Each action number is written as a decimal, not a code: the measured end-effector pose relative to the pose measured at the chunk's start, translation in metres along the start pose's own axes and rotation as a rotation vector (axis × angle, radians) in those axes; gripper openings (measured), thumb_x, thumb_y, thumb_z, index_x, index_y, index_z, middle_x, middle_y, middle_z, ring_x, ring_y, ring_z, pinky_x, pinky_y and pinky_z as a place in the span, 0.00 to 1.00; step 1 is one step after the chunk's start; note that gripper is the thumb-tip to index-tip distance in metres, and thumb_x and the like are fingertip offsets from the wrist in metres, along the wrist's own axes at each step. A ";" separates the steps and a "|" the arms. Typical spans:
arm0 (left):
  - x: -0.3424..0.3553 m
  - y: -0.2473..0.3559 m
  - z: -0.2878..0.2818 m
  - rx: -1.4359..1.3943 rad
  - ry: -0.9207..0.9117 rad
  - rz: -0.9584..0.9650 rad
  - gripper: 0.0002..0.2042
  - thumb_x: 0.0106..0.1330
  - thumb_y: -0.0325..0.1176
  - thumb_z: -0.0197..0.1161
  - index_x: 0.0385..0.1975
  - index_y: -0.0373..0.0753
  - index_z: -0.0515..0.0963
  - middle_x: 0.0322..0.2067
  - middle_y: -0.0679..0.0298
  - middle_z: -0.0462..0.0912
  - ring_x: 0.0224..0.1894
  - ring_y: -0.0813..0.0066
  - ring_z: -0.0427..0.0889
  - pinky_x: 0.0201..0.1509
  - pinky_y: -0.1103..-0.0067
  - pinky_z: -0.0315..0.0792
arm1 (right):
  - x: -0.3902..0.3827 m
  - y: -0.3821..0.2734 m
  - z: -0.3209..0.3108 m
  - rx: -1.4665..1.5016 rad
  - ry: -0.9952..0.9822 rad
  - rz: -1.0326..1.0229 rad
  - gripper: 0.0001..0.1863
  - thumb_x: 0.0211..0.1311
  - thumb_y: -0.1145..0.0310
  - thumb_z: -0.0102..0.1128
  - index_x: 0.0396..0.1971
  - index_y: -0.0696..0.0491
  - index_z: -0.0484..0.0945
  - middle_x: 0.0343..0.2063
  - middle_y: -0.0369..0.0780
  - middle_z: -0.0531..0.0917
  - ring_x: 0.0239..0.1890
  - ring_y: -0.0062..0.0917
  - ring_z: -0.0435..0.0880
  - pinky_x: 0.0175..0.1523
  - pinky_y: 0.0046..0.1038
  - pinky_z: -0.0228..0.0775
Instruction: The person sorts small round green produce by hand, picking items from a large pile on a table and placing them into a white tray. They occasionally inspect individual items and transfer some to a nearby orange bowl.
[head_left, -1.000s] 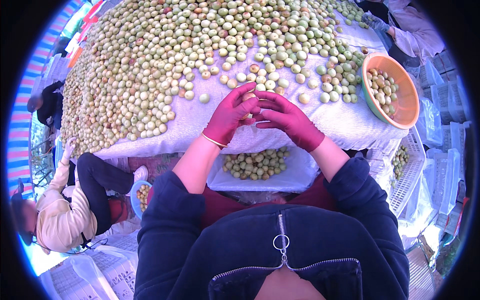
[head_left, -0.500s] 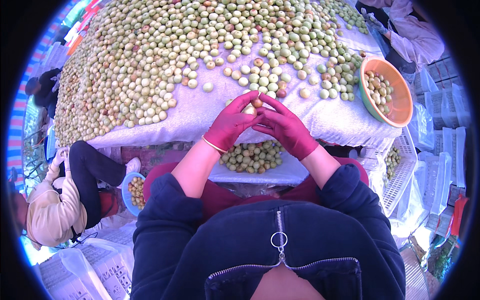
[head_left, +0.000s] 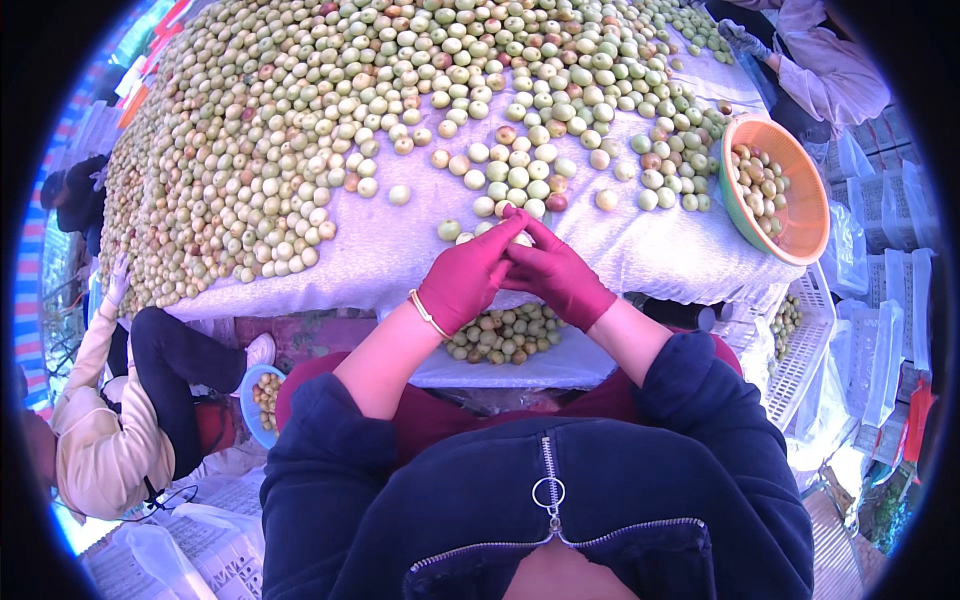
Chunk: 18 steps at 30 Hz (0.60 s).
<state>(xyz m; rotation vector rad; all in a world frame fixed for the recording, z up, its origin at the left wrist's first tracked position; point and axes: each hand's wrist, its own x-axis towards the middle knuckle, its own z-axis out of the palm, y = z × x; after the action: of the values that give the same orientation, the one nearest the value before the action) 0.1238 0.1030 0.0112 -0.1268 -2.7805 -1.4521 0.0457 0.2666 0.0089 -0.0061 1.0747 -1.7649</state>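
While holding one left hand (head_left: 463, 280) and one right hand (head_left: 563, 275) together near one red fruit (head_left: 556, 203), unclear whether clamped on anything.

Closed-in fingers mask whether the left hand (head_left: 465, 275) and right hand (head_left: 558, 278) hold anything. The fruit pile (head_left: 300, 150) is cut off at the far side, the co-worker (head_left: 825, 80) at far right likewise.
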 end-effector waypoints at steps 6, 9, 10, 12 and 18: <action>0.022 -0.023 -0.028 -0.292 0.247 -0.154 0.23 0.67 0.22 0.57 0.63 0.41 0.71 0.54 0.60 0.82 0.46 0.71 0.85 0.49 0.76 0.79 | 0.011 -0.033 -0.037 0.034 0.160 -0.296 0.19 0.70 0.63 0.59 0.58 0.49 0.73 0.37 0.37 0.81 0.36 0.22 0.83 0.44 0.28 0.79; 0.023 -0.033 -0.033 -0.014 0.241 -0.085 0.21 0.66 0.25 0.60 0.59 0.43 0.74 0.50 0.61 0.82 0.46 0.64 0.84 0.48 0.73 0.78 | 0.009 -0.082 -0.091 0.234 0.254 -0.503 0.22 0.70 0.57 0.59 0.57 0.51 0.72 0.37 0.38 0.80 0.37 0.24 0.81 0.44 0.28 0.76; 0.021 -0.034 -0.031 0.035 0.185 -0.095 0.21 0.65 0.26 0.61 0.58 0.44 0.75 0.50 0.61 0.82 0.46 0.63 0.84 0.49 0.71 0.78 | 0.003 -0.098 -0.111 0.331 0.148 -0.612 0.23 0.70 0.55 0.59 0.58 0.52 0.71 0.38 0.39 0.79 0.39 0.25 0.80 0.46 0.29 0.76; 0.019 -0.036 -0.025 0.179 0.110 -0.039 0.22 0.63 0.27 0.64 0.58 0.45 0.74 0.50 0.61 0.81 0.49 0.61 0.82 0.52 0.70 0.76 | -0.016 -0.131 -0.151 0.479 0.087 -0.869 0.25 0.71 0.54 0.57 0.58 0.55 0.69 0.48 0.45 0.79 0.47 0.29 0.79 0.51 0.32 0.75; 0.018 -0.033 -0.017 0.513 0.040 0.080 0.31 0.57 0.33 0.71 0.63 0.46 0.71 0.63 0.59 0.73 0.64 0.49 0.70 0.66 0.63 0.69 | -0.060 -0.175 -0.189 0.556 0.199 -1.063 0.27 0.73 0.58 0.52 0.64 0.58 0.65 0.64 0.52 0.70 0.61 0.37 0.75 0.62 0.37 0.72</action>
<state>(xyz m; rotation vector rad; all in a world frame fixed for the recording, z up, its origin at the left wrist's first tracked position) 0.1030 0.0714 -0.0048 -0.1971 -2.9638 -0.6803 -0.1442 0.4490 0.0380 -0.0706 0.6912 -3.0372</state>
